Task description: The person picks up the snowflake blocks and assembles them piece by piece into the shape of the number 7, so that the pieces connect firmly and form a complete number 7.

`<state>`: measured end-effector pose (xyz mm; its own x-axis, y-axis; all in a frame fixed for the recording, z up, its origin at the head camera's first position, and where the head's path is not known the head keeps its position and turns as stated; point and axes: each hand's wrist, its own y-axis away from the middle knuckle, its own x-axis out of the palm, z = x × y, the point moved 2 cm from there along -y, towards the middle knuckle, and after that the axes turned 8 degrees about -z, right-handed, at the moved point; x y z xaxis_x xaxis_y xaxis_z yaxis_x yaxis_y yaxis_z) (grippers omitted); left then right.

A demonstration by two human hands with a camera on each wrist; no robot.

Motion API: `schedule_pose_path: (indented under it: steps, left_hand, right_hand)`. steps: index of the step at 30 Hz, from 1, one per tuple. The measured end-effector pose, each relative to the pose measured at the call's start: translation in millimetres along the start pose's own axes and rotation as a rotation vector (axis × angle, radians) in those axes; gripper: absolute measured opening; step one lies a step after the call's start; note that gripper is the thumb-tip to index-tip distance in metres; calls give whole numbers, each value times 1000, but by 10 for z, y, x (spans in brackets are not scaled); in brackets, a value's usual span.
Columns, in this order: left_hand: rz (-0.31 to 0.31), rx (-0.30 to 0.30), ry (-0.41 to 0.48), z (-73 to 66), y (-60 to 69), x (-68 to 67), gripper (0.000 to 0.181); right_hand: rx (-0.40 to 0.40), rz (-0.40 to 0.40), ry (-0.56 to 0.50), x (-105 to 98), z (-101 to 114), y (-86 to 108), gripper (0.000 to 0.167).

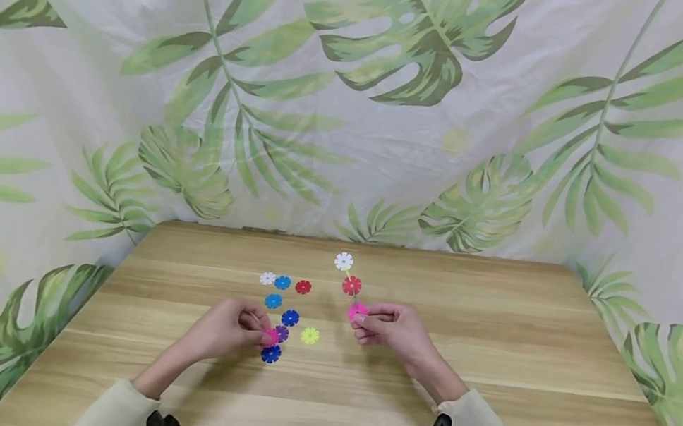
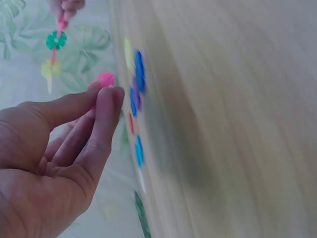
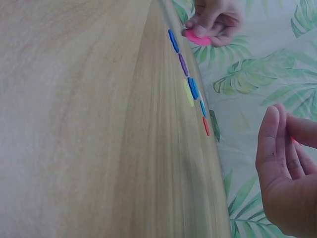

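Between thumb and fingertips my left hand pinches a pink disc, held above the table; the left wrist view shows this pink disc at the fingertips. My right hand pinches another pink disc, the near end of a joined chain. Beyond it in the chain are a red disc and a white disc; the left wrist view also shows a green disc and a yellow disc edge to edge in it. In the right wrist view the fingers hide most of the held piece.
Loose notched discs lie on the wooden table: white, light blue, red, several other blues, purple and yellow-green. A leaf-patterned cloth hangs behind the table.
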<state>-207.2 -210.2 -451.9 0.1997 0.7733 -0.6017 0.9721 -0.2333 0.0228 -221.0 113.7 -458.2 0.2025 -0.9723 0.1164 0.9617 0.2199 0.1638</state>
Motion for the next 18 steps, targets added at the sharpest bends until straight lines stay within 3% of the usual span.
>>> schedule_pose_path:
  steps: [10, 18]
  left_hand:
    - [-114, 12, 176, -392, -82, 320, 11]
    - [-183, 29, 327, -573, -143, 542, 9]
  right_hand:
    - [12, -3, -18, 33, -20, -2, 22]
    - [29, 2, 11, 41, -59, 1, 28]
